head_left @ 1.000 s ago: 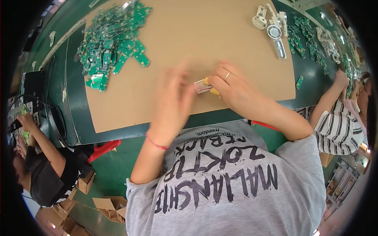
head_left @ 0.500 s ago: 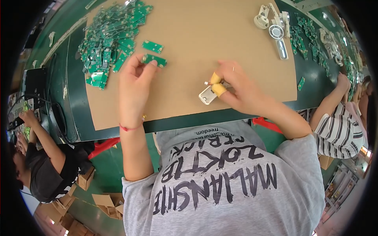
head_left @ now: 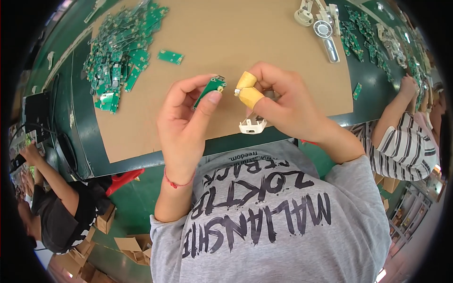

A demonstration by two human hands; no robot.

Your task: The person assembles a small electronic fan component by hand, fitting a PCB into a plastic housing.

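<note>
Two bare hands are working above a brown cardboard sheet [head_left: 217,42], which is covering much of a dark green tabletop [head_left: 85,120]. The left hand [head_left: 181,118] is pinching one green circuit board [head_left: 208,92], thumb pressing on its face and fingers curling behind, with no gap left in the grip. This board is sitting above the sheet, nearer the near edge than the far one; its long axis is running aslant, one end pointing toward the far right corner, the other toward the near left.

The right hand [head_left: 290,101] is wearing two yellow finger covers [head_left: 251,97], one on the thumb and one on the forefinger. Those two tips are closing on one small pale piece [head_left: 237,92], just beside the board and apart from it. One white plastic case [head_left: 252,126] is hanging under this hand, its notched end pointing at the near edge; how the other fingers are holding it is hidden.

One loose board [head_left: 170,57] is lying near a pile of boards [head_left: 120,52], too many to count, toward the far left corner. One hand fan [head_left: 323,29] is resting toward the far right corner, and one single board [head_left: 357,90] is lying by the right edge.
</note>
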